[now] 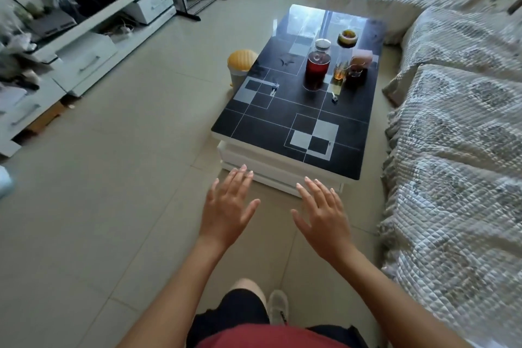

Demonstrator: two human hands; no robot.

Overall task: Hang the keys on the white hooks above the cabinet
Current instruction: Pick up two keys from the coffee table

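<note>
A small set of keys (pixel 274 88) lies near the left edge of the black glass coffee table (pixel 271 127). Another small key-like item (pixel 334 98) lies nearer the middle, in front of the glasses. My left hand (pixel 228 209) and my right hand (pixel 324 212) are held out side by side, palms down and fingers spread, above the floor just short of the table's near end. Both hold nothing. The white hooks are not in view.
A jar of red liquid (pixel 317 65), glasses (pixel 340 72) and an ashtray (pixel 348 37) stand on the table's far half. A yellow-lidded bin (pixel 241 63) sits at its left. A quilt-covered sofa (pixel 452 150) runs along the right, and a cluttered white low cabinet (pixel 84 45) along the left.
</note>
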